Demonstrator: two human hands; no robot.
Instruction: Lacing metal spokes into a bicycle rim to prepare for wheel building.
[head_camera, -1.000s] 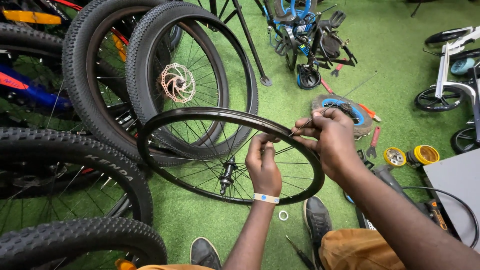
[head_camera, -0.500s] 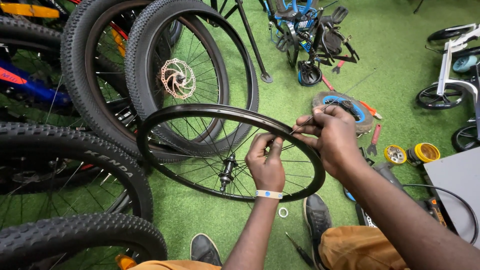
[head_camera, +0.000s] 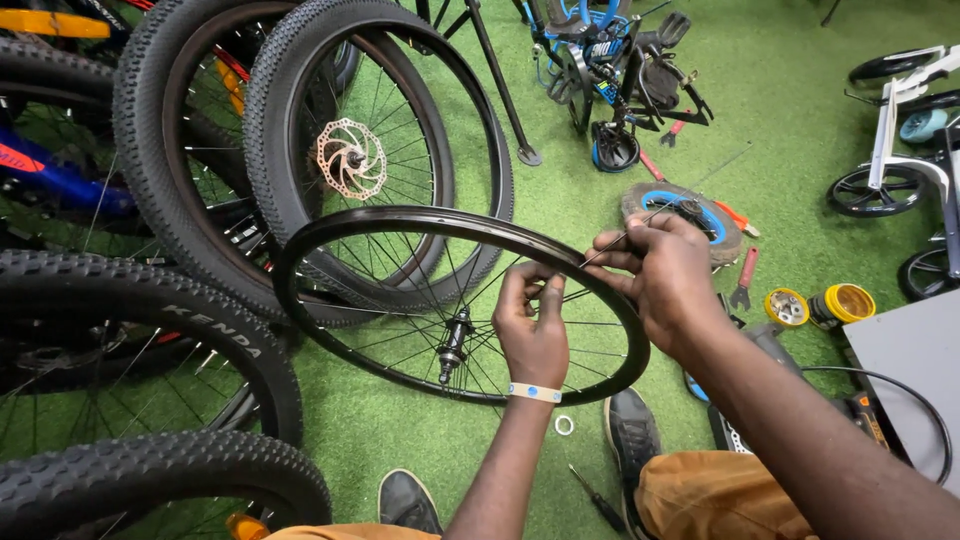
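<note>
Threading a spoke into a bare bicycle wheel

Head view: the left hand (head_camera: 533, 335) pinches a spoke among the others inside the bare wheel (head_camera: 330, 345), held tilted above the green turf (head_camera: 560, 120). The right hand (head_camera: 665, 275) grips the rim's far edge, fingertips closed on a loose spoke (head_camera: 690, 180) poking outward. Judged from this, lacing is underway; seating that spoke end calls for fine alignment.

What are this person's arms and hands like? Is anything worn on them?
Both forearms are bare, with no sleeves and no gloves. The left hand has a pale wristband with a small blue dot at the wrist. The right hand shows nothing worn.
</note>
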